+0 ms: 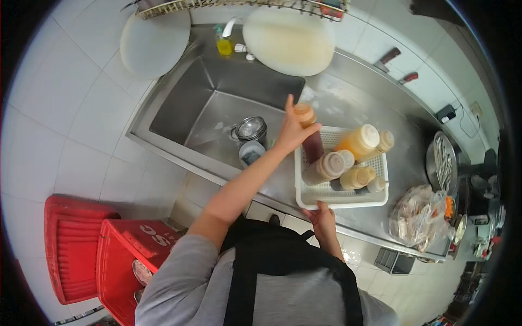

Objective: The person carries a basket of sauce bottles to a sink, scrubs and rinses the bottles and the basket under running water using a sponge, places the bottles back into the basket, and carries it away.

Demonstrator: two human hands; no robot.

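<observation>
My left hand [296, 130] is closed around a squeeze bottle with an orange top [304, 113] and dark red contents, at the back left corner of a white basket [342, 205]. Whether the bottle's base touches the basket cannot be made out. Several other squeeze bottles stand or lean in the basket, among them a yellow-orange one [359, 142] and a greyish one [324, 168]. At the basket's front edge is my right hand [323, 220], its fingers against the rim and partly under it.
A steel sink [217, 108] with metal and glass vessels [251, 130] lies left of the basket. A plastic bag of food [418, 214] and a metal bowl [441, 163] stand right. Knives [390, 56] hang on the wall; red crates [81, 250] stand lower left.
</observation>
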